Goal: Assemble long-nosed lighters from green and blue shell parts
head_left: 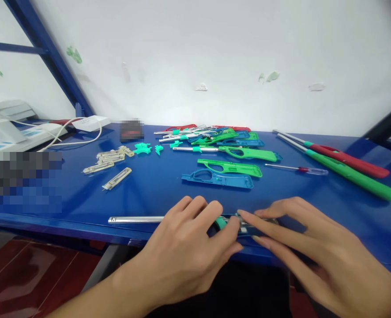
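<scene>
At the front edge of the table lies a long-nosed gas lighter (136,219), its metal tube pointing left and its handle opened up. My left hand (190,249) grips it near the teal trigger (220,223), thumb and forefinger pressed on the inner parts. My right hand (310,238) pinches the handle end with its fingertips. Both hands largely hide the small parts inside. Beyond them lie a blue handle half (218,179), a green handle half (231,168) and a green half with a metal tube (251,153).
A screwdriver (310,170), a green lighter (354,176) and a red lighter (351,161) lie at right. Several clear fuel tanks (116,179) and teal triggers (142,148) are at left. Lighter parts (215,137) pile near the wall. A white cable (99,132) loops far left.
</scene>
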The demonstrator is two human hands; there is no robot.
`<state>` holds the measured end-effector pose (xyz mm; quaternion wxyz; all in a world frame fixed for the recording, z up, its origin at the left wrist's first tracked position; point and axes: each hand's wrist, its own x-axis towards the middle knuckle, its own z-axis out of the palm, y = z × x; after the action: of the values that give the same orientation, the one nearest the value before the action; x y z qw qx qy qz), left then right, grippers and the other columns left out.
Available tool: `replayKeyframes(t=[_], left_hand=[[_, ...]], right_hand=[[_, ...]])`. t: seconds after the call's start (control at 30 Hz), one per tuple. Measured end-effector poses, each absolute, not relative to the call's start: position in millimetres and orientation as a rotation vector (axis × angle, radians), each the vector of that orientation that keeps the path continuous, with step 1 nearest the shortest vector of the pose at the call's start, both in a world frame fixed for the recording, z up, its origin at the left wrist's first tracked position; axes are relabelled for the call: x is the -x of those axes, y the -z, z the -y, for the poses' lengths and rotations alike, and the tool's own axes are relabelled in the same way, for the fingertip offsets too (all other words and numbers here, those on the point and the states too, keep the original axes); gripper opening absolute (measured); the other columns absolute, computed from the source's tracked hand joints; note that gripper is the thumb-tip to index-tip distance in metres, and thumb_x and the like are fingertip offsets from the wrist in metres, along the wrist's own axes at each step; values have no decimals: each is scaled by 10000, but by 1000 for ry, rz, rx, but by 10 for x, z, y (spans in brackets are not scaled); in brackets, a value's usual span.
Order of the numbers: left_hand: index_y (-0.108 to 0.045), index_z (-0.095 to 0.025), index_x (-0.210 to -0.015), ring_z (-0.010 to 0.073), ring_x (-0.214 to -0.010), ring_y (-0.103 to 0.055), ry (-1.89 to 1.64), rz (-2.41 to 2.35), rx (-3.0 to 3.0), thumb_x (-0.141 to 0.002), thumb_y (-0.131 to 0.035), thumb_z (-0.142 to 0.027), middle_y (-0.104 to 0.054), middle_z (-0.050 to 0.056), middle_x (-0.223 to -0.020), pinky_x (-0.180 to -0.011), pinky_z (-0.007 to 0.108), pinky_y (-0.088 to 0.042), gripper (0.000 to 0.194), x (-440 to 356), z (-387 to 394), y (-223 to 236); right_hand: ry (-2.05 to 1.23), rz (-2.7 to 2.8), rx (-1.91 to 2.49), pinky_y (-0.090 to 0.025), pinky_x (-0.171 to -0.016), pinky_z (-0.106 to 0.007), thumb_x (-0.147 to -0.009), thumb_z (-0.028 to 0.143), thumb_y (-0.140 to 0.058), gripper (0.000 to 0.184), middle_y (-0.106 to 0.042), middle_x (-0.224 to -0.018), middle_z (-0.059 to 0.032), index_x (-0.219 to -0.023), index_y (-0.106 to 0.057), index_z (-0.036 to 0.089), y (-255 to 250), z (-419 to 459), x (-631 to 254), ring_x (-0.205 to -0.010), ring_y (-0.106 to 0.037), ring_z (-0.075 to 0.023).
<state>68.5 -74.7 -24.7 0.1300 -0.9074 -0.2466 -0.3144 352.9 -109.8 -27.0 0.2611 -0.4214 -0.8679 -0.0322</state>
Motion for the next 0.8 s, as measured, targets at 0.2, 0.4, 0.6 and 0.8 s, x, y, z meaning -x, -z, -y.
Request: replayKeyframes(t=[0.2, 0.4, 0.6, 0.8], left_hand=[[-792, -140, -1229, 243, -785, -630, 914, 661, 2615, -1232, -503, -264, -650, 50, -926, -707, 427, -589, 314, -666, 737, 249], [-773, -132, -1229, 237, -783, -656, 931, 663, 2618, -1240, -503, -283, -671, 47, -918, -706, 415, -590, 309, -681, 721, 241], [-735, -118, -1236, 239, -792, -699, 1057, 711, 2616, -1227, -581, -358, -711, 45, -935, -746, 415, -618, 285, -669, 724, 271], [-749, -136, -1181, 232, -763, -660, 1064, 726, 2636, -1211, -613, -360, -687, 41, -916, -706, 396, -600, 264, -666, 723, 279]], right_hand=[[72, 2309, 1107, -709, -861, -324, -1179, 311, -580, 415, -821, -1203, -28, -1539, -754, 423, 265, 1071, -3499, -1037, -837, -217], [44, 2290, 1110, -712, -856, -320, -1169, 317, -601, 423, -833, -1198, -18, -1538, -764, 445, 254, 1082, -3505, -1032, -843, -217], [89, 2292, 1088, -708, -904, -367, -1157, 312, -614, 410, -853, -1198, -40, -1498, -808, 431, 273, 1060, -3498, -1038, -844, -247], [79, 2248, 1102, -681, -939, -355, -1177, 400, -637, 274, -859, -1163, -20, -1385, -815, 386, 249, 1051, -3467, -1014, -840, -228]])
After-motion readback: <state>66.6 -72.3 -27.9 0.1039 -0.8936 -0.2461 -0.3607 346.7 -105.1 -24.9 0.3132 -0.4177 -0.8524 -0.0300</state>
